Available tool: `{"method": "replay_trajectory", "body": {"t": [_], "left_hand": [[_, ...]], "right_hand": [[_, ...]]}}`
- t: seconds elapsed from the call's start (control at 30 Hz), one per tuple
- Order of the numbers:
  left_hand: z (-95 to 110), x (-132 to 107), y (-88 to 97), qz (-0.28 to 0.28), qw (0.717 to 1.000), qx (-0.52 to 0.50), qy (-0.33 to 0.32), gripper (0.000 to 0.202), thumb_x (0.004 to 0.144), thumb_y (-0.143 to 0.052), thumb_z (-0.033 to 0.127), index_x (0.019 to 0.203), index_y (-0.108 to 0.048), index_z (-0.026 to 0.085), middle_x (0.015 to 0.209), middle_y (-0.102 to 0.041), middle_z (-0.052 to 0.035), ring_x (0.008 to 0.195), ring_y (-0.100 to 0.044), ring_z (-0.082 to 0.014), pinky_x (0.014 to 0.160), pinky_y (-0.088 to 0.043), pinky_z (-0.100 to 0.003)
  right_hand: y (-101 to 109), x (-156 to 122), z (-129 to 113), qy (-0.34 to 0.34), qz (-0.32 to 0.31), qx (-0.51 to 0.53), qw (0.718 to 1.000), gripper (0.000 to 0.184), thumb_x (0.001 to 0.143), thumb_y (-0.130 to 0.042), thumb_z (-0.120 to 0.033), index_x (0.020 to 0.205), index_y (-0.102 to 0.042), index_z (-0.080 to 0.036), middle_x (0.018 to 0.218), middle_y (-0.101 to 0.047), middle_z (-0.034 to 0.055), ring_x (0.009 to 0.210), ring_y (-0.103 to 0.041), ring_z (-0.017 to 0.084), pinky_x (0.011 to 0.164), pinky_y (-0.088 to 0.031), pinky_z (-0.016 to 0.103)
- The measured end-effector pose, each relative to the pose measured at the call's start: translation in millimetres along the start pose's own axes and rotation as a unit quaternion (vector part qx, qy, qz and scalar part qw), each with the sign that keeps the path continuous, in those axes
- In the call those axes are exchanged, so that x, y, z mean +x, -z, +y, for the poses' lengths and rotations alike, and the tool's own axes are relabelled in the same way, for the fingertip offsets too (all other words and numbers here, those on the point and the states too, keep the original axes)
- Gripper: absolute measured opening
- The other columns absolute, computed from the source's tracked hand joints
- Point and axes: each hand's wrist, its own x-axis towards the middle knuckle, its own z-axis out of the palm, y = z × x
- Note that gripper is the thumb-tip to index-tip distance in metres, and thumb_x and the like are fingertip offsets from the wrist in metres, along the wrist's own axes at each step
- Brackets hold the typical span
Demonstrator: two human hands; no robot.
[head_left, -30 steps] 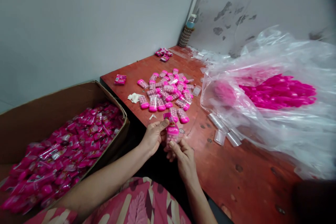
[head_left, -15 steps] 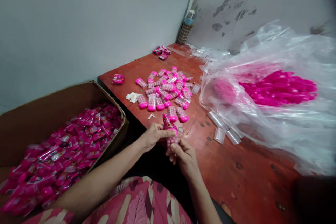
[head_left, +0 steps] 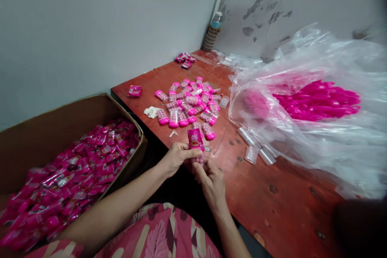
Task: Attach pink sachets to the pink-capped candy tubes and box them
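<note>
Between my two hands, just over the table's near edge, is a small clear candy container [head_left: 198, 161] of pink balls with a printed pink wrapper sleeve [head_left: 195, 139] around its upper part. My left hand [head_left: 177, 158] is closed on the sleeve, its thumb lying across the front. Lower down, the thumb and fingers of my right hand [head_left: 213, 182] pinch the container's bottom end. Just beyond my hands lies a pile of similar pink-capped candy containers [head_left: 191, 110], without sleeves. The far side of the held container is hidden.
On the left, a cardboard box [head_left: 139, 145] holds many wrapped pink packs [head_left: 87, 169]. A clear plastic bag [head_left: 302, 145] of pink pieces [head_left: 320, 100] lies on the red table [head_left: 260, 209]. Clear empty tubes [head_left: 267, 155] lie beside it. A bottle [head_left: 211, 32] stands in the far corner.
The sleeve has turned so that its printed front faces me, and it covers more of the container. My right fingers have shifted slightly around the lower end.
</note>
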Motion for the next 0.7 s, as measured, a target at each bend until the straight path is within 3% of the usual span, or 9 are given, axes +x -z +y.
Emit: {"method": "replay_trajectory", "body": {"t": [0.1,0.23,0.3,0.47,0.63,0.7], "left_hand": [[-2,-2,-3.8,0.014,1.0,-0.014,-0.013,0.021,0.061,-0.07,0.027,0.066,-0.066,0.007,0.059,-0.064,-0.0074,0.049,-0.057,-0.0132,0.051,-0.045,-0.025],[1,-6,-3.2,-0.082,0.996,-0.002,0.019,0.025,0.064,-0.067,0.032,0.06,-0.063,0.007,0.048,-0.058,-0.0052,0.039,-0.053,-0.0138,0.043,-0.043,-0.027],[3,-6,-1.1,-0.096,0.995,0.006,0.026,0.024,0.063,-0.068,0.031,0.061,-0.064,0.007,0.049,-0.059,-0.0053,0.041,-0.054,-0.0142,0.045,-0.044,-0.027],[-2,-5,-2.5,-0.009,1.0,0.005,-0.015,0.023,0.062,-0.069,0.029,0.066,-0.065,0.007,0.057,-0.061,-0.0064,0.044,-0.054,-0.0128,0.043,-0.042,-0.024],[-9,-12,-11.0,-0.006,0.999,0.003,-0.037,0.026,0.066,-0.066,0.032,0.061,-0.061,0.007,0.051,-0.058,-0.0047,0.04,-0.053,-0.0134,0.045,-0.044,-0.027],[-10,-14,-11.7,-0.007,0.999,-0.013,-0.044,0.028,0.069,-0.063,0.035,0.062,-0.059,0.008,0.051,-0.058,-0.0045,0.039,-0.052,-0.013,0.043,-0.043,-0.026]], "right_hand": [[0,0,0,0.001,0.013,0.003,1.0,0.017,0.073,-0.06,-0.035,0.075,-0.056,-0.018,0.056,-0.056,-0.0022,0.043,-0.045,0.007,0.039,-0.035,0.017],[4,2,2,-0.063,-0.09,0.112,0.988,0.023,0.075,-0.056,-0.039,0.072,-0.052,-0.017,0.05,-0.054,-0.0027,0.034,-0.039,0.005,0.032,-0.027,0.016],[4,2,0,-0.07,-0.095,0.124,0.985,0.025,0.076,-0.055,-0.04,0.071,-0.052,-0.016,0.05,-0.054,-0.0025,0.033,-0.039,0.005,0.031,-0.026,0.016],[1,0,-7,-0.008,-0.011,-0.012,1.0,0.021,0.076,-0.058,-0.035,0.067,-0.054,-0.016,0.055,-0.053,-0.0031,0.043,-0.045,0.006,0.039,-0.035,0.015],[3,5,-1,-0.095,-0.058,0.138,0.984,0.026,0.077,-0.054,-0.041,0.068,-0.052,-0.017,0.05,-0.054,-0.0029,0.033,-0.039,0.005,0.031,-0.025,0.014],[4,5,2,-0.099,-0.061,0.145,0.983,0.025,0.077,-0.055,-0.04,0.07,-0.053,-0.016,0.05,-0.055,-0.0027,0.034,-0.04,0.004,0.031,-0.025,0.014]]}}
